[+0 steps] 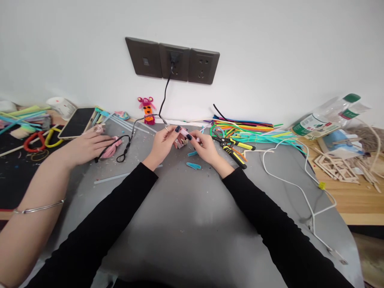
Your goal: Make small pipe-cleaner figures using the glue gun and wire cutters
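Note:
Over the far middle of the grey table mat (192, 216), my left hand (164, 145) and my right hand (206, 151) meet with fingertips pinched. Between them is a small pale pink piece (183, 132), which looks like bent pipe cleaner; my fingers partly hide it. Two blue folded pipe cleaner pieces lie on the mat, one (193, 165) in front of my hands and one (192, 153) by my right fingers. Yellow-and-black pliers (232, 152) rest just right of my right hand.
Another person's hand (87, 146) lies at left beside a pink bundle (111, 149) and a phone (78, 122). Behind are an orange-and-pink figure (148, 112) and a plugged-in black cord (165, 96). Pipe cleaners (255, 134), a white cable (295, 184) and bottles (324, 114) are at right.

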A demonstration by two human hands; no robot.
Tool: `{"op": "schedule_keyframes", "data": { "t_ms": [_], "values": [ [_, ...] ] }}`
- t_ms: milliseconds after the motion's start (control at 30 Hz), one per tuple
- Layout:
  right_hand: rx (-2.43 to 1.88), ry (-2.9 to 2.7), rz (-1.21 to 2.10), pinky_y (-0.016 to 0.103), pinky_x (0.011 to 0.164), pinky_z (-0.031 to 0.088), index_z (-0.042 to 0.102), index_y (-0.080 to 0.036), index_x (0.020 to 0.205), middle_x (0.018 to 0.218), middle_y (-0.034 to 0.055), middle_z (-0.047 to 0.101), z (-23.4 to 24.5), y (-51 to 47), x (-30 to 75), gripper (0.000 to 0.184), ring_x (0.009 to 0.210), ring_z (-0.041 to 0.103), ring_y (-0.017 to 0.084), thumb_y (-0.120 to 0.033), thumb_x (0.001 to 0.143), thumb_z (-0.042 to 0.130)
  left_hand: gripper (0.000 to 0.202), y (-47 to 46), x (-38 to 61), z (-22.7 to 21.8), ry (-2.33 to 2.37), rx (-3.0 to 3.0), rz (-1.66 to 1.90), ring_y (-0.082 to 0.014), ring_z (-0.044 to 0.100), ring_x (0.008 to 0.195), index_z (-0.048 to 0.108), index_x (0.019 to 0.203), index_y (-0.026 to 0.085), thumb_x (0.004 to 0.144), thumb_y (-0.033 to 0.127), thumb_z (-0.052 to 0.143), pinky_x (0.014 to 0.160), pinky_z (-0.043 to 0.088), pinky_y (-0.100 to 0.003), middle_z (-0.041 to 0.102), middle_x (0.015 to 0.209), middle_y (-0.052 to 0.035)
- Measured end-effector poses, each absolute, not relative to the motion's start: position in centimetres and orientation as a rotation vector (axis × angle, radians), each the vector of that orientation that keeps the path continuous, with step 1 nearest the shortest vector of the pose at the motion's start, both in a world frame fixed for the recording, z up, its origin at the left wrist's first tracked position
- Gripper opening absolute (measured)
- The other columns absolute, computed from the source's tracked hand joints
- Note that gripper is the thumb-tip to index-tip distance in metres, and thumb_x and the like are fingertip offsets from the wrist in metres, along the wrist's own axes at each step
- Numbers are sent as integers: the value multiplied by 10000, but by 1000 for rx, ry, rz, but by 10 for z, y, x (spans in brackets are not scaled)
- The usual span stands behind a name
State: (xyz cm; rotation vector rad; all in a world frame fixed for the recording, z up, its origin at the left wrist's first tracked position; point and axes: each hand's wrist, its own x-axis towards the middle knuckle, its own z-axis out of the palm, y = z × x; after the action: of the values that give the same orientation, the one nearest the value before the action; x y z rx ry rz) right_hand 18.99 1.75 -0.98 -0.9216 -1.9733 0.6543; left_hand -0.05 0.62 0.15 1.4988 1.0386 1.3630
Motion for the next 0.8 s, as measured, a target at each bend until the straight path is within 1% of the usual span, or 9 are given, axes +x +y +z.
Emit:
{"op": "schedule_keyframes", "data": {
  "t_ms": [133,333,400,467,533,600,700,767,800],
  "values": [
    [-923,-1973,646,263,597,379,696,-202,1015,736,-7,622,-11,17,190,438,619,475,132,-572,1058,467,536,3,0,4,1041,1548,1351,-154,657,637,747,1004,195,808,693,770,507,497,-257,775,927,-80],
    [-1035,-1896,603,266,603,381,669,-218,1108,712,-34,552,-14,23,192,278,601,452,132,-454,1040,538,512,9,-5,2,1101,1458,1430,-154,657,652,745,1023,189,859,673,730,514,503,-263,794,949,-92],
    [-1059,-1907,554,279,675,437,655,-211,1108,791,-6,598,-17,26,193,220,684,517,151,-391,1025,560,503,12,-7,1,1130,1445,1453,-159,655,658,741,1009,187,870,671,716,507,493,-266,789,935,-93],
    [-1048,-1959,494,322,807,491,647,-202,1099,949,54,652,-21,29,192,174,853,590,193,-332,994,597,495,14,-7,-1,1139,1437,1465,-161,652,656,739,992,189,876,669,711,507,490,-269,785,917,-92],
    [-1037,-2006,425,378,931,500,642,-199,1107,1080,106,658,-23,30,191,162,1019,606,242,-283,973,612,496,14,-7,-3,1128,1415,1476,-158,645,653,740,977,191,856,672,735,509,491,-268,789,917,-94],
    [-1049,-2026,348,417,990,491,633,-195,1125,1117,129,654,-21,32,192,168,1089,600,273,-235,966,596,516,14,-7,-4,1115,1386,1487,-156,641,650,747,973,187,818,679,770,516,495,-269,797,922,-99],
    [-1161,-2025,225,439,974,490,627,-191,1070,1116,148,659,-5,36,206,146,1079,603,297,-156,934,586,543,14,-7,-4,1103,1368,1473,-165,658,649,767,963,178,774,685,803,527,497,-277,796,868,-97],
    [-1337,-2065,180,427,903,493,623,-204,953,1072,146,668,15,35,227,76,1022,610,303,-146,905,631,532,14,-7,-4,1086,1364,1452,-172,673,654,780,938,175,758,674,821,527,494,-276,795,844,-96],
    [-1473,-2112,195,409,849,487,611,-211,874,1005,134,673,25,32,240,89,960,617,295,-157,880,681,522,14,-7,-4,1073,1360,1447,-172,675,653,785,921,174,748,664,835,523,490,-273,796,842,-97]
  ]
}}
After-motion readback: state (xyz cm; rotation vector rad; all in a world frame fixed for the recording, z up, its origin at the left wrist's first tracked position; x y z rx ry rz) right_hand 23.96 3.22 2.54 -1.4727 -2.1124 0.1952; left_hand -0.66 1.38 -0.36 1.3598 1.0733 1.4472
